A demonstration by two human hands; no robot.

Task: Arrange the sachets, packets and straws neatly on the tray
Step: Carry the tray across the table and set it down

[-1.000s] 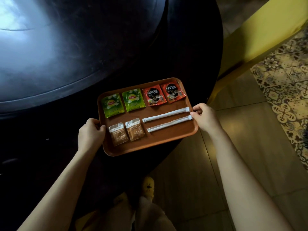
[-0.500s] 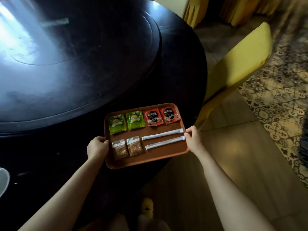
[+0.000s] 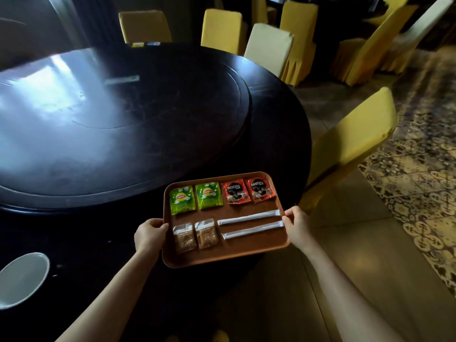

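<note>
A large round dark wooden counter [image 3: 123, 134] with a raised circular centre fills the left of the view, with several yellow-covered chairs [image 3: 345, 141] around its far and right sides and a patterned tiled floor [image 3: 419, 183] to the right. A white bowl [image 3: 21, 278] sits on the counter at the near left edge.

One rectangular brown plastic tray [image 3: 246, 253] is held at the counter's near right edge, its long axis running left to right and tilted slightly up toward the right. The left hand [image 3: 149, 234] grips its left short rim and the right hand [image 3: 297, 224] its right short rim, fingers [image 3: 288, 214] curled closed over the edge.

On the tray lie eight items in two rows. Far row: two green Lipton tea sachets [image 3: 195, 199] on the left, two red Nescafe coffee packets [image 3: 248, 192] on the right, side by side and printed face up. Near row: two small clear sachets of brown granules [image 3: 195, 236] on the left, and two white paper-wrapped straws [image 3: 249, 219] on the right, parallel to each other, one behind the other, long axes following the tray's length.
</note>
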